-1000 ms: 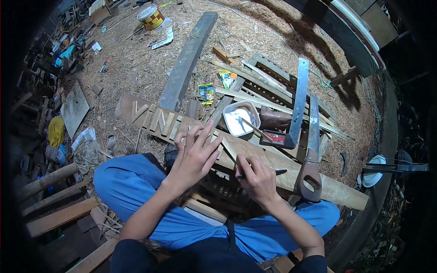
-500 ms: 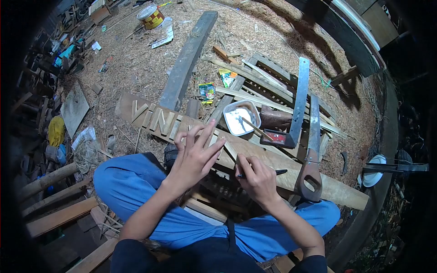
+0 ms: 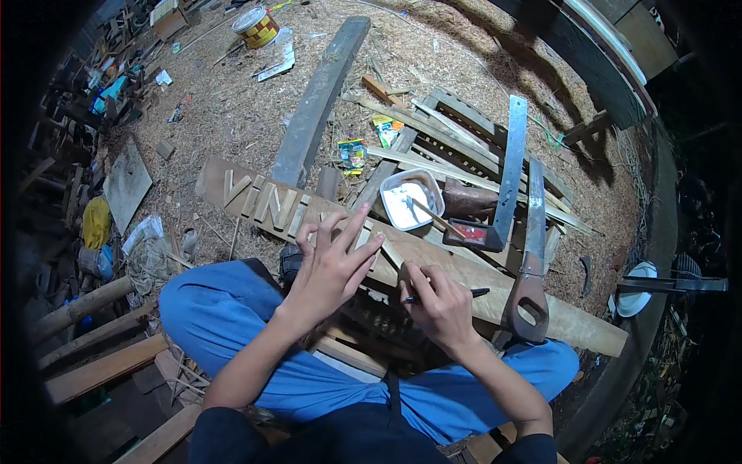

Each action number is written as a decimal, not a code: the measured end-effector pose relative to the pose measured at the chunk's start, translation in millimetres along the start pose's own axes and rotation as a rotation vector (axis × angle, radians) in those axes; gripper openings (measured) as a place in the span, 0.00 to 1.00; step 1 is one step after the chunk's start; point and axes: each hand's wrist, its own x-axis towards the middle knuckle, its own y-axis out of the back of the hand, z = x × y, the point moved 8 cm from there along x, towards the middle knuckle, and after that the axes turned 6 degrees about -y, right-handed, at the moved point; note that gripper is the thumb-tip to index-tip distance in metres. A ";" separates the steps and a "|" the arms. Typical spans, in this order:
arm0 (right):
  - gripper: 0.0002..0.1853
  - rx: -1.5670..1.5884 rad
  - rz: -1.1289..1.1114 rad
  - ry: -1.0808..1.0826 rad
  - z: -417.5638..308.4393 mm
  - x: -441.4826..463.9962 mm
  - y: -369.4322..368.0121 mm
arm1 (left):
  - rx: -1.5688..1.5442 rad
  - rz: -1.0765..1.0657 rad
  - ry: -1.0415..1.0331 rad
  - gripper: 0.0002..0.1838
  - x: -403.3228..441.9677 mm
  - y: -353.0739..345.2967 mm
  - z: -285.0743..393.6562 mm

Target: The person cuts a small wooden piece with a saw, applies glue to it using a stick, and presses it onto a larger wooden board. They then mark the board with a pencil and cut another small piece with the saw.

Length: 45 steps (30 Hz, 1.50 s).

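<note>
A long wooden board (image 3: 572, 319) lies across my lap, with several short wood strips (image 3: 285, 209) set along its left part. Over its middle, my left hand (image 3: 325, 267) is spread, fingers apart, its fingertips near a pale strip (image 3: 392, 253). What lies under those fingers is partly hidden. Just right of it, my right hand (image 3: 442, 309) is closed around a black pen (image 3: 479, 292), thumb and forefinger close to that strip's lower end. Behind the board stands a white tub (image 3: 408, 185) of white paste with a wooden stick (image 3: 438, 219) in it.
A handsaw (image 3: 535, 220) rests on the board's right side. Beside it stands a metal try square (image 3: 513, 155) with a dark stock. Slatted wood (image 3: 464, 124), a thick beam (image 3: 321, 100) and a patterned bucket (image 3: 256, 29) lie beyond on shavings.
</note>
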 end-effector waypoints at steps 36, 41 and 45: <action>0.23 0.539 -0.123 -0.136 19.3 37.5 38.4 | -0.134 0.045 0.071 0.21 1.3 0.3 -3.9; 0.23 0.506 -0.245 -0.096 27.6 41.4 26.9 | -0.150 0.024 0.091 0.23 0.8 -1.2 -5.4; 0.25 0.349 -0.266 0.020 22.8 46.0 24.2 | -0.150 0.016 0.085 0.24 0.1 -1.7 -6.0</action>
